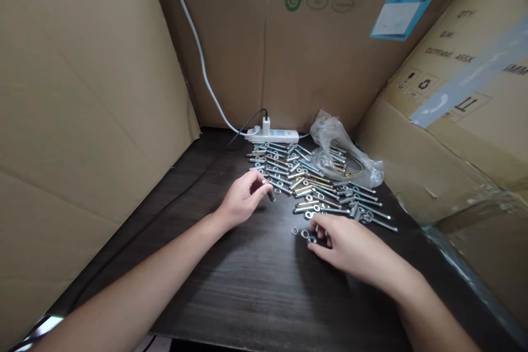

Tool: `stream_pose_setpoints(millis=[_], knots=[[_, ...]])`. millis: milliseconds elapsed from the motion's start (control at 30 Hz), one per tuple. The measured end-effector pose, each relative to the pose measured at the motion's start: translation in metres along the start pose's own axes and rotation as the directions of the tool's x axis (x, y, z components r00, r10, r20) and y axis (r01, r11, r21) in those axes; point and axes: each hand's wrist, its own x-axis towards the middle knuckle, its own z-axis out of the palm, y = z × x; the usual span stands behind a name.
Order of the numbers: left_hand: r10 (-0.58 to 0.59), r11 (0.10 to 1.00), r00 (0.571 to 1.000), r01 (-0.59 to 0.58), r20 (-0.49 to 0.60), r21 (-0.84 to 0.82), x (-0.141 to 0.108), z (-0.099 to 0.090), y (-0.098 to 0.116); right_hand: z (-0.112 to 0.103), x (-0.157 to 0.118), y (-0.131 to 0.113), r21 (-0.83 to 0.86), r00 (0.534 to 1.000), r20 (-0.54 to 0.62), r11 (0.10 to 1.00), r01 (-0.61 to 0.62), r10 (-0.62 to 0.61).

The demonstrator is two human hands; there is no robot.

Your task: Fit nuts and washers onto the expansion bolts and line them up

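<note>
Between the thumb and fingers of my left hand (246,198) is a short grey metal sleeve (271,196); its upper part is hidden by the fingertips. My right hand (342,236) is low over the table, thumb and forefinger closed about a small hex nut (312,240). Just left of those fingertips lie a flat washer (304,234) and a thinner spring washer (294,231). Beyond both hands, long bolts (330,210), gold and silver sleeves (303,194) and more washers (278,191) lie in rough rows.
A clear plastic bag (342,148) with more metal parts inside lies at the back right. Behind the rows is a white power strip (284,136) with a plugged-in charger (266,125). A black cable (165,210) crosses the dark table (231,286). Cardboard walls (231,55) enclose three sides.
</note>
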Motion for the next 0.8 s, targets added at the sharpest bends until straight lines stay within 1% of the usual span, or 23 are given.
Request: stream_pose_setpoints(millis=[100,167,267,367,500,567,600,633,667,733,800], knots=[[-0.003,0.999,1.000,0.002,-0.025,-0.051,-0.001,0.000,0.000,0.012,0.003,-0.002,-0.091,0.998,-0.060,0.995,0.031,-0.036],[-0.030,0.993,1.000,0.030,0.002,-0.118,-0.001,0.001,-0.001,0.016,0.008,-0.006,-0.119,0.996,-0.074,0.992,0.048,-0.057],[-0.054,0.980,0.996,0.066,0.067,-0.190,-0.002,0.003,-0.002,0.017,0.015,-0.011,-0.111,0.996,-0.064,0.992,0.057,-0.064],[-0.035,0.980,0.995,0.054,0.098,-0.193,-0.002,0.004,-0.001,0.014,0.023,-0.014,-0.062,0.997,-0.034,0.996,0.068,-0.071],[-0.028,0.983,0.983,0.060,0.179,-0.173,-0.003,0.003,0.002,0.004,0.032,-0.012,-0.005,0.995,0.077,0.997,0.071,-0.071],[-0.007,0.987,0.979,0.040,0.201,-0.157,-0.004,0.002,0.004,-0.002,0.036,-0.013,0.028,0.990,0.104,0.995,0.093,-0.095],[0.013,0.989,0.978,0.018,0.210,-0.143,-0.004,0.002,0.006,-0.004,0.037,-0.014,0.055,0.991,0.075,0.993,0.107,-0.111],[0.035,0.992,0.974,-0.006,0.222,-0.129,-0.004,0.002,0.007,-0.005,0.038,-0.015,0.088,0.992,0.013,0.988,0.125,-0.127],[0.055,0.993,0.970,-0.029,0.238,-0.113,-0.005,0.002,0.008,-0.006,0.040,-0.017,0.124,0.988,-0.074,0.981,0.147,-0.139],[0.080,0.994,0.956,-0.057,0.282,-0.089,-0.006,0.003,0.011,-0.002,0.041,-0.020,0.184,0.952,-0.268,0.962,0.201,-0.148],[0.090,0.995,0.942,-0.070,0.322,-0.072,-0.008,0.004,0.014,0.005,0.042,-0.022,0.218,0.906,-0.393,0.942,0.255,-0.154]])
